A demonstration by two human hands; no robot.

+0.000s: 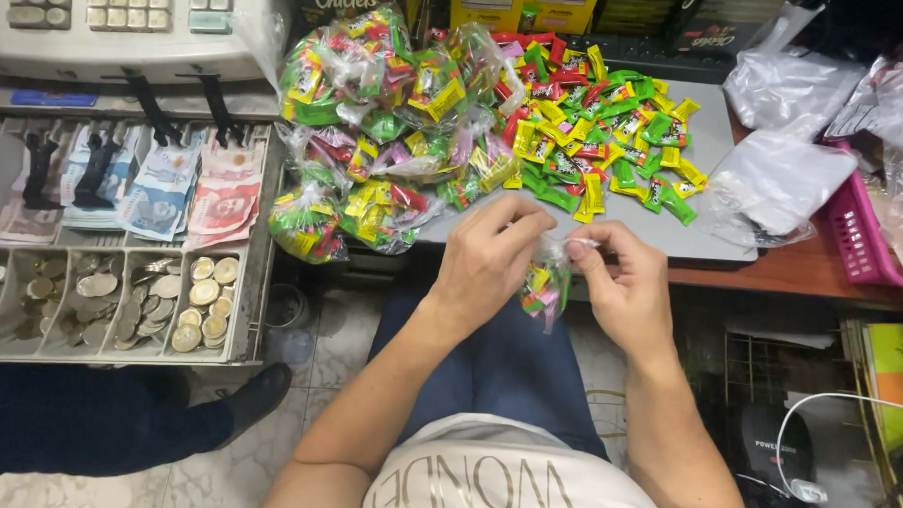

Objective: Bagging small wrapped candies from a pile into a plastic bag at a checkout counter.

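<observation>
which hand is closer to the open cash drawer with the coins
Left. The left hand is on the small candy bag, on the side toward the cash drawer. The right hand is beyond the bag, farther away.

Loose sweets (606,139) beside the pink basket (857,233) are red, yellow and green; the board (716,133) beneath is grey.

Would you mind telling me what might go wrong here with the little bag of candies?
Both the left hand and right hand pinch only the top of the small candy bag, held off the counter above the lap; a slip could spill it. The filled bags piled near the counter edge might slide off.
</observation>
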